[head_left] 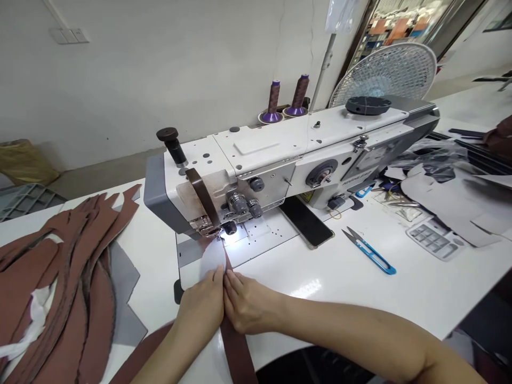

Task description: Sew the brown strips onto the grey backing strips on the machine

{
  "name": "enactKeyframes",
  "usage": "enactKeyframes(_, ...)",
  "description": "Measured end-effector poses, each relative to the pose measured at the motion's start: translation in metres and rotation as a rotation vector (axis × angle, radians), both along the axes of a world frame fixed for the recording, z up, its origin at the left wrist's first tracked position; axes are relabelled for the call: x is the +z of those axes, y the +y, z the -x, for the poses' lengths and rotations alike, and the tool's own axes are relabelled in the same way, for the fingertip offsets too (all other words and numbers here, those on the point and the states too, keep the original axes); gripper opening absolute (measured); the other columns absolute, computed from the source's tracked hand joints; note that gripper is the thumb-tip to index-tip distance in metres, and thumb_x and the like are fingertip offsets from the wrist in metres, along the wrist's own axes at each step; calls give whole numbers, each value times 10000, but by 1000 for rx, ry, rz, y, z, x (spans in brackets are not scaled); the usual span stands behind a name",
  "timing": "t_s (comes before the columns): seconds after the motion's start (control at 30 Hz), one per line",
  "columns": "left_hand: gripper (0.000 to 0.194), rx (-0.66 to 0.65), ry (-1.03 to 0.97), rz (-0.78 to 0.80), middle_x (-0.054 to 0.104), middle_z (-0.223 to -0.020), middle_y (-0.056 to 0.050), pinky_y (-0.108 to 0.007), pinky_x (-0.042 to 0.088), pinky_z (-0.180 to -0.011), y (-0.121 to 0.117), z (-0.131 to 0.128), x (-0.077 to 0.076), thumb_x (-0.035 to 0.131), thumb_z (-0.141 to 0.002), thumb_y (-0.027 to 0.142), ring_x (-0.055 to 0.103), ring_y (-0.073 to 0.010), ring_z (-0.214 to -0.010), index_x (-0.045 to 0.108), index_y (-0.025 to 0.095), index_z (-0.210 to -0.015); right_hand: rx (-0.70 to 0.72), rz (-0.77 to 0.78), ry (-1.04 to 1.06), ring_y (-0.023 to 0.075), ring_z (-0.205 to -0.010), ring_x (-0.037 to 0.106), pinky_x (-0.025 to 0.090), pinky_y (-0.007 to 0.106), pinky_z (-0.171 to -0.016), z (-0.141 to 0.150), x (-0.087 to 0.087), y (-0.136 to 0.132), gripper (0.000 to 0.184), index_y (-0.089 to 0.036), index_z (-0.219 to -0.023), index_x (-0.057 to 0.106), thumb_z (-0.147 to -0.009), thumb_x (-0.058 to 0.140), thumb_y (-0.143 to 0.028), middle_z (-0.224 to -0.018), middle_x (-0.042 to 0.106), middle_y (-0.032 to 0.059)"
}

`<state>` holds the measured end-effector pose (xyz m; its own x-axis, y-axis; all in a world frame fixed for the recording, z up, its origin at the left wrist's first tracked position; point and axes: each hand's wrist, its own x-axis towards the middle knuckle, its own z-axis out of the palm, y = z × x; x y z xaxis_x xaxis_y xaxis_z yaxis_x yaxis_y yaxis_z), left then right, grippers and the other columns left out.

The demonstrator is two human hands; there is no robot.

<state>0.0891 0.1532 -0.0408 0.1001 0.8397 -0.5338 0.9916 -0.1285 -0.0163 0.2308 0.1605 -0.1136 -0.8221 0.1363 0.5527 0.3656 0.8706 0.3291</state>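
In front of the white-and-grey metal sewing machine [264,160], the right hand [245,303] has its grip pinched closed on a long brown strip [239,352]; the left hand [205,294] closes its grip on a pale rounded piece [212,258]. A black rectangular phone [307,221] lies under the machine's arm, blue-handled metal snips [370,252] right of its head, flat brown pieces [74,272] left. Both hands meet, backs up.

A plain pale wall [180,64] ran behind the bench [340,282], with a row of switches [70,36] at the upper left and a narrow strip [55,13] rising above them. Grey floor [100,162] showed at the wall's foot, near a yellowish sack [30,160] and a grey crate [30,200]. A white fan [414,69] stood before a dark-framed opening [400,26], orange and blue shapes beyond. Light glared off the glossy white benchtop.
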Motion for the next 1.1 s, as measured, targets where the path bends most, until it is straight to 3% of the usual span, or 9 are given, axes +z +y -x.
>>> enactKeyframes(0.2,548,-18,-11,23,537,-1370,-171,-409,513,-870,5,-4,1,288,-944,110,641,-281,-1077,315,110,-1491,13,13,-38,365,-888,679,535,531,-786,3,-5,2,284,93,-970,647,-826,463,-69,-967,654,350)
enactKeyframes(0.47,548,-16,-67,-12,521,-1377,-182,-366,502,-856,16,-1,-5,302,-929,116,635,-256,-1071,318,106,-1476,-2,-22,-6,369,-856,687,539,547,-795,7,-3,8,263,61,-923,660,-806,483,-94,-933,673,324)
enactKeyframes(0.77,512,-6,-73,-17,557,-1314,-163,-351,497,-852,30,2,-4,287,-946,123,644,-244,-1032,339,113,-1455,-33,-48,81,360,-828,698,545,505,-792,9,-1,18,290,56,-902,680,-784,439,-56,-905,693,283)
enactKeyframes(1.1,478,4,-73,-32,575,-1292,-137,-329,474,-886,38,4,-8,280,-970,141,630,-233,-1076,351,118,-1442,-30,-28,7,361,-873,695,545,517,-816,9,-8,21,288,96,-972,647,-826,475,-81,-964,674,318)
